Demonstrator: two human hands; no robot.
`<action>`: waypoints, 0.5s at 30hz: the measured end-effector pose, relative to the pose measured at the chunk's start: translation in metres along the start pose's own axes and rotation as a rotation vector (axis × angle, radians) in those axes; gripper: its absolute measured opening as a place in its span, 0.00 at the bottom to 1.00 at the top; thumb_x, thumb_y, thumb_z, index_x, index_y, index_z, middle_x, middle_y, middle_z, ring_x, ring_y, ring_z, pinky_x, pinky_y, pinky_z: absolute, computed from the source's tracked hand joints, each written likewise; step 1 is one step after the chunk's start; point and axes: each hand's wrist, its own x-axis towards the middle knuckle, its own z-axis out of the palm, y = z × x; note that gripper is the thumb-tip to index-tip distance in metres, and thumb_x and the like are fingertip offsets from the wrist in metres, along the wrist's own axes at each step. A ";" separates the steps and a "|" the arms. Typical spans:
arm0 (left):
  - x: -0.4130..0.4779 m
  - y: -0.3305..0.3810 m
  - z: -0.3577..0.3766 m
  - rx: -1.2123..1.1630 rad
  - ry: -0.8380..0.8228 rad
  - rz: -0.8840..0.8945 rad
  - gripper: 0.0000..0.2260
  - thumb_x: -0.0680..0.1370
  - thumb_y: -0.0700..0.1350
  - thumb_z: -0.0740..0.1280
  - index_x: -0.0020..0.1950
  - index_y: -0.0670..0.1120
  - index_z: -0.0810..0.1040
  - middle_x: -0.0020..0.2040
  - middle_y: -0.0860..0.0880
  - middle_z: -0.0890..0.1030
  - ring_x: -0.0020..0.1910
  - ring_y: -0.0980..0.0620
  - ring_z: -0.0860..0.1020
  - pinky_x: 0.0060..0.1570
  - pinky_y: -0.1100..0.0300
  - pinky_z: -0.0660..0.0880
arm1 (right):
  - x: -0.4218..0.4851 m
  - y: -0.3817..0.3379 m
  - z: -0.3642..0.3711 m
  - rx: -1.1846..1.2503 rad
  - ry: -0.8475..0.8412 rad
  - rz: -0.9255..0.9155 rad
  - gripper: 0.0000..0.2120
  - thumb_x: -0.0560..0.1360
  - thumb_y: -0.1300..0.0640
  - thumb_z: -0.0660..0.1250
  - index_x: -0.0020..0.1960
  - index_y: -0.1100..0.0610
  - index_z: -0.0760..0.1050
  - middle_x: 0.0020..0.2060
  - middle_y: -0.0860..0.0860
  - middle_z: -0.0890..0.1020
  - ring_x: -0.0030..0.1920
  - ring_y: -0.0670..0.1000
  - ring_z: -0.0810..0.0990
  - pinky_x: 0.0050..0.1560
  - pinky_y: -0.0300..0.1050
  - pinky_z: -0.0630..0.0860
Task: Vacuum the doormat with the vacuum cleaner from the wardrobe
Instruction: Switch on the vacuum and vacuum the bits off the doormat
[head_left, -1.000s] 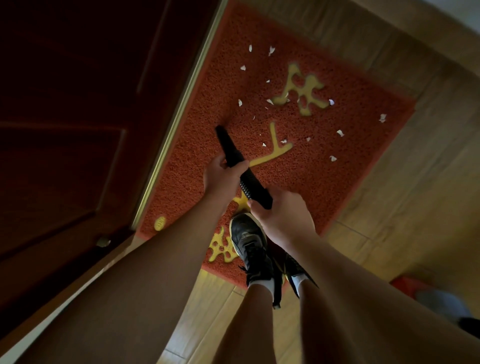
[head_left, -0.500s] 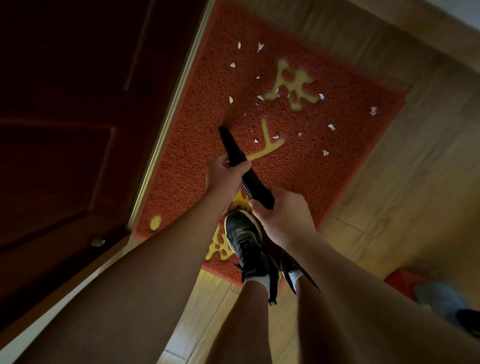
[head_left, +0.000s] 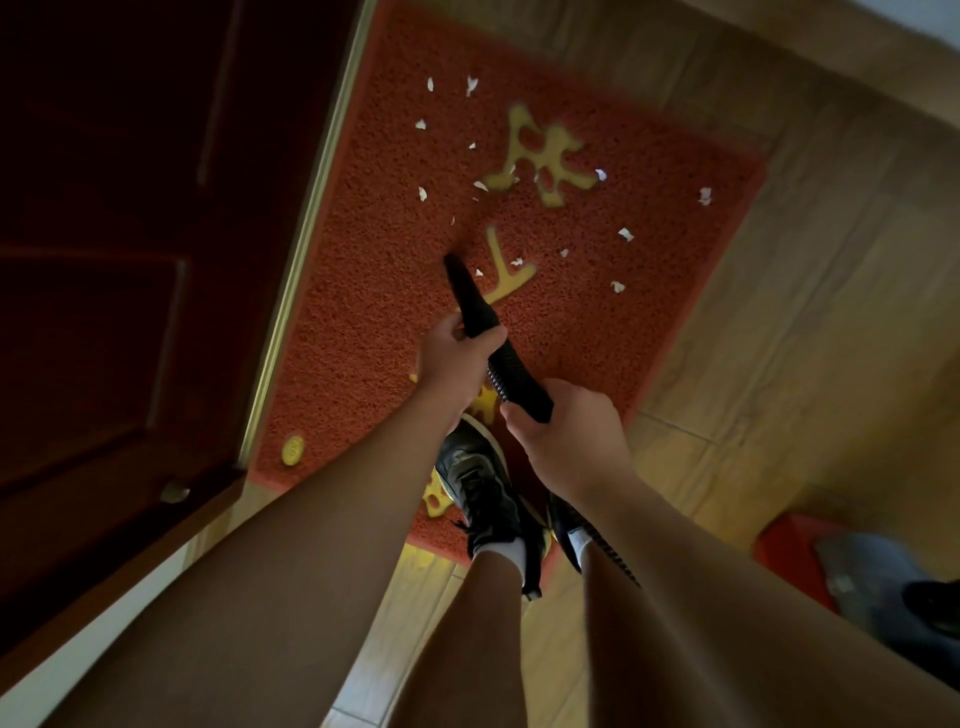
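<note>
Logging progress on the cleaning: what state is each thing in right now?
Doormat: flat on the floor, littered.
White scraps: scattered, not yet picked up.
Vacuum nozzle: tip down at the mat.
Left hand: grip closed on nozzle.
Right hand: grip closed on hose end.
Door: shut, apparently.

Doormat (head_left: 374, 332) lies open ahead; door (head_left: 130, 260) walls its left edge.

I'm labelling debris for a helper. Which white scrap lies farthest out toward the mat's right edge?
Start at the red doormat beside the dark door. Go right past the upper yellow character. The scrap lies alone near the mat's right border, well apart from the others.
</note>
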 end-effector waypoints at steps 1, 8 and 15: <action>-0.001 -0.001 0.002 0.002 -0.003 0.001 0.12 0.77 0.44 0.73 0.60 0.45 0.82 0.48 0.49 0.83 0.43 0.53 0.80 0.33 0.67 0.74 | -0.001 0.003 0.000 -0.001 0.005 0.004 0.13 0.77 0.44 0.68 0.41 0.52 0.73 0.28 0.46 0.75 0.27 0.46 0.73 0.28 0.43 0.68; -0.008 -0.007 0.010 0.033 -0.019 0.013 0.13 0.77 0.45 0.73 0.61 0.45 0.82 0.53 0.47 0.83 0.47 0.53 0.80 0.39 0.63 0.72 | -0.010 0.013 0.001 0.001 0.026 0.016 0.14 0.77 0.43 0.67 0.44 0.54 0.75 0.31 0.49 0.79 0.30 0.50 0.78 0.31 0.49 0.77; -0.019 -0.011 0.017 0.023 -0.040 0.013 0.13 0.78 0.43 0.73 0.62 0.47 0.80 0.51 0.54 0.81 0.49 0.58 0.79 0.44 0.65 0.72 | -0.020 0.023 -0.002 0.003 0.025 0.012 0.12 0.78 0.45 0.67 0.42 0.53 0.75 0.29 0.49 0.78 0.28 0.48 0.76 0.30 0.48 0.73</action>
